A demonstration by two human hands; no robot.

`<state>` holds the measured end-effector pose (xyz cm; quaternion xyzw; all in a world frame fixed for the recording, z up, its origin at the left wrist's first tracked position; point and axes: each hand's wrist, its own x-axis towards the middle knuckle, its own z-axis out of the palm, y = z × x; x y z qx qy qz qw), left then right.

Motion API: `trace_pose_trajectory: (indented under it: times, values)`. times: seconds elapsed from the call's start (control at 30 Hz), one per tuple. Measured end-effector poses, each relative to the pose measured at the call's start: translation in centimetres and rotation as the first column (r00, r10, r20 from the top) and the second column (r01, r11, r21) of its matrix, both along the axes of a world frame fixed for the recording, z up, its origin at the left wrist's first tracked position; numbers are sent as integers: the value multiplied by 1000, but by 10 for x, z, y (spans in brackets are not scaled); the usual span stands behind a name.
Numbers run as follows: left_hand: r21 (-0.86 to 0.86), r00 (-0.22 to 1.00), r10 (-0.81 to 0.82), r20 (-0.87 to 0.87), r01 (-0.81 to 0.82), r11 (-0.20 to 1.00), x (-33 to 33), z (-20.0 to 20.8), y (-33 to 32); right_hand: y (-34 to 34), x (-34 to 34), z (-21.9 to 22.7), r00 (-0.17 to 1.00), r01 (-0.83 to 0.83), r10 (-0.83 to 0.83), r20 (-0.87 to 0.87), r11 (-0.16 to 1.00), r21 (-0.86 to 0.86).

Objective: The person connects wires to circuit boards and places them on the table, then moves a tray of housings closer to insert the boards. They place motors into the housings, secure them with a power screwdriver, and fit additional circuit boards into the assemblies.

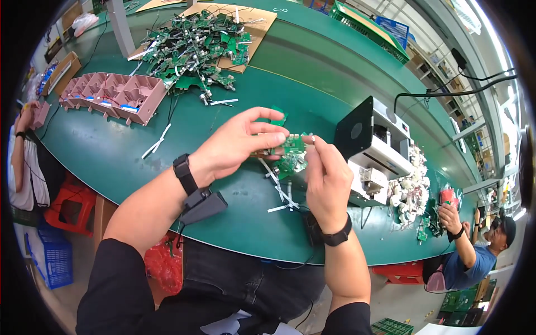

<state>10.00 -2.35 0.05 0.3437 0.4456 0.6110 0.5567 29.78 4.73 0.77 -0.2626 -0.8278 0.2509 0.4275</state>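
My left hand [237,142] has its thumb and fingers closed around the left edge of a small green circuit board [295,145], held above the table. At the board's right edge, my right hand [329,176] is pinched, with a small pale bit showing at its fingertips. What exactly those fingers grip is too small to tell. More green boards [289,166] show just below the held one, partly covered by it. Several white strips [285,195] lie on the table between my wrists.
Beyond my hands, a large heap of circuit boards [195,50] lies on cardboard. A pink compartment tray [117,97] stands at left. To the right are a black-and-silver machine [385,151] and a pile of white parts [410,192]. Another person [474,257] works at far right.
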Motion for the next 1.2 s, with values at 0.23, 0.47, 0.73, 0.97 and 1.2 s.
trace_pose_trajectory:
  times: [0.23, 0.47, 0.73, 0.97, 1.2]
  values:
    - [194, 866, 137, -480, -47, 980, 11, 12, -8, 0, 4, -7, 1000, -21, 18, 22, 985, 173]
    - [309, 803, 356, -478, -226, 924, 23, 21, -16, -9, 8, -5, 995, -50, 42, 92, 995, 85]
    - [211, 910, 276, -309, -218, 953, 23, -3, -6, -6, 8, -11, 993, -116, 115, 13, 992, 47]
    - [294, 592, 288, -753, -90, 952, 31, 10, -16, -9, 12, -11, 993, -81, 89, 76, 992, -99]
    - [445, 559, 380, -737, -22, 895, 31, 4, -13, -8, 9, -7, 994, -95, 95, 54, 995, -9]
